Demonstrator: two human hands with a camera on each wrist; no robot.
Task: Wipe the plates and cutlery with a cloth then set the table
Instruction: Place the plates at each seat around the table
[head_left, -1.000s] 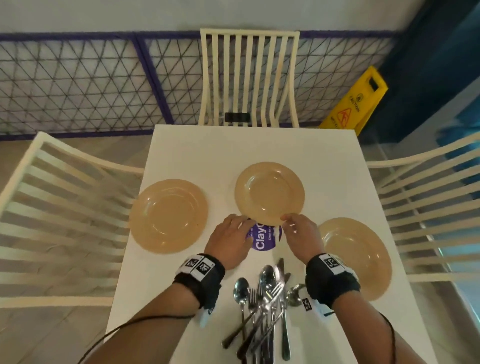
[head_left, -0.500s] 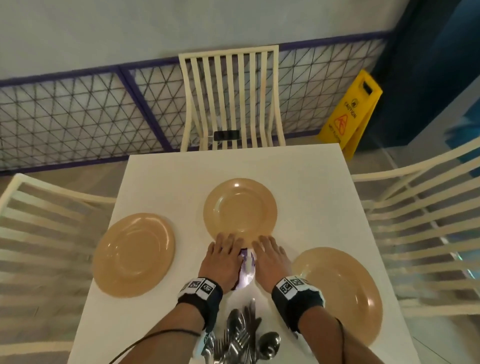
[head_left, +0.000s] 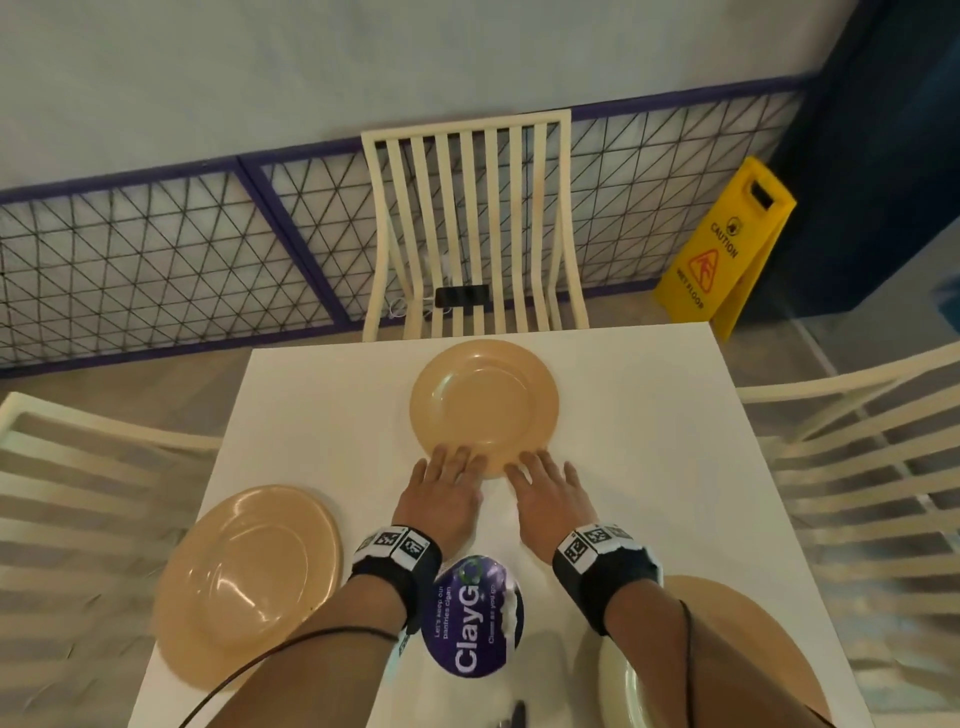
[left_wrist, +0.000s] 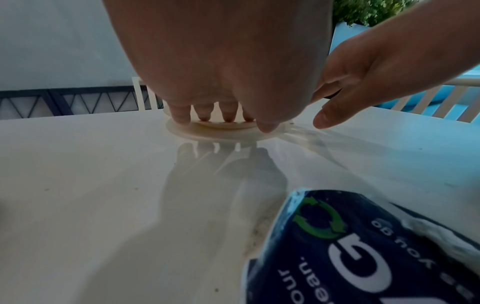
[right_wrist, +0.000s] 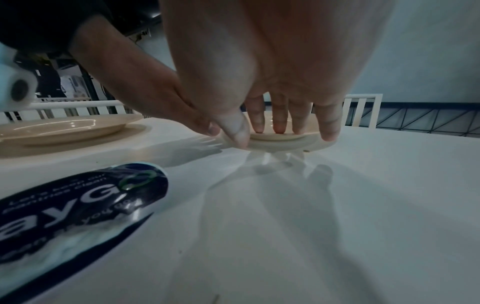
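Note:
A tan plate (head_left: 483, 405) lies near the far edge of the white table (head_left: 649, 441). My left hand (head_left: 457, 462) and right hand (head_left: 535, 465) lie side by side with straight fingers on its near rim. In the left wrist view the left fingertips (left_wrist: 202, 117) rest on the plate (left_wrist: 221, 133). In the right wrist view the right fingers (right_wrist: 278, 123) sit on the rim (right_wrist: 285, 142) and the thumb touches its edge. A second tan plate (head_left: 249, 582) lies at the left. A third (head_left: 743, 649) lies half hidden under my right forearm. A cutlery tip (head_left: 517, 714) shows at the bottom edge.
A round purple ClayGo sticker (head_left: 472, 618) is on the table between my wrists. Cream slatted chairs stand at the far side (head_left: 467, 223), the left (head_left: 78, 493) and the right (head_left: 857, 467). A phone (head_left: 462, 296) lies on the far chair. A yellow wet-floor sign (head_left: 727, 260) stands at the back right.
Both hands have slid the middle plate away toward the table's far edge. The sticker they covered now lies bare behind my wrists. The cutlery pile has dropped almost out of view.

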